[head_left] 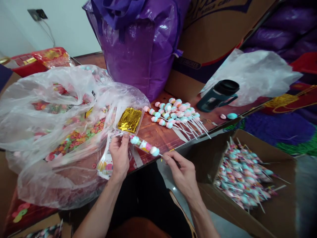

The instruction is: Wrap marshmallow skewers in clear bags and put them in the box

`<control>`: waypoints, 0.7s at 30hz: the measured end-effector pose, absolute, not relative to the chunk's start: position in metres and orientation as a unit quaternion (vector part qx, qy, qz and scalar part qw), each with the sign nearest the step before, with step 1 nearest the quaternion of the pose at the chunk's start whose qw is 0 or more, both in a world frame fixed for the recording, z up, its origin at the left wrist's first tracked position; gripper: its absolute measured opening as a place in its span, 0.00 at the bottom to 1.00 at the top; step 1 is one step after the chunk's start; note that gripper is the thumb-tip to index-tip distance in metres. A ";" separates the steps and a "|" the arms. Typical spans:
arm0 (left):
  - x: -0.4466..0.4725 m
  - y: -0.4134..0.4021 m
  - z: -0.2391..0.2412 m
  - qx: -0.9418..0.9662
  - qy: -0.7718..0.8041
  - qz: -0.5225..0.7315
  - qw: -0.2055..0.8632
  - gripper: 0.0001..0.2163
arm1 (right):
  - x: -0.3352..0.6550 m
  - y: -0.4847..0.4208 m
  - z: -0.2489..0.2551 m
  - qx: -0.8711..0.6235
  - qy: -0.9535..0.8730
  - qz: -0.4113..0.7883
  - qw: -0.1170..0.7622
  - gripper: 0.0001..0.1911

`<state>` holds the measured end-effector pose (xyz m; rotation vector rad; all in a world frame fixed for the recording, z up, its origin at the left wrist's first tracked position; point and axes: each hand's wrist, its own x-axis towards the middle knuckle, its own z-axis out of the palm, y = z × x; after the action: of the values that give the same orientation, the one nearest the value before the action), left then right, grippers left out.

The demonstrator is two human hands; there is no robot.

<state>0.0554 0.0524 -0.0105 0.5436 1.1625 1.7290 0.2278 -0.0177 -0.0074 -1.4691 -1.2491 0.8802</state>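
Your left hand (pixel 120 158) pinches the top end of the clear wrapper (pixel 140 142). Inside it, the candy skewer (pixel 154 151) spans the gap between your hands near the bench (pixel 159 140) edge; a loose grip could drop it. Your right hand (pixel 182 168) pinches the stick (pixel 160 154); tugging hard might tear the wrapper.

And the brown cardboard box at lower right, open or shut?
Open: pastel marshmallow skewers show inside the brown cardboard box, top uncovered.
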 end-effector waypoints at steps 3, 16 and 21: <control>0.061 0.048 -0.011 0.212 0.470 0.690 0.509 0.14 | 0.220 -0.019 -0.010 -0.605 -0.521 0.363 0.480 0.13; 0.078 0.024 -0.001 0.238 0.441 0.560 0.660 0.18 | 0.174 -0.018 -0.020 -0.601 -0.452 0.384 0.536 0.16; 0.076 0.017 -0.005 0.269 0.435 0.554 0.657 0.17 | 0.166 -0.010 -0.019 -0.607 -0.422 0.386 0.551 0.16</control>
<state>0.0764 0.0169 -0.0054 0.6098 0.9867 1.2549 0.1658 -0.0100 -0.0193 -1.4370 -0.9976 0.9134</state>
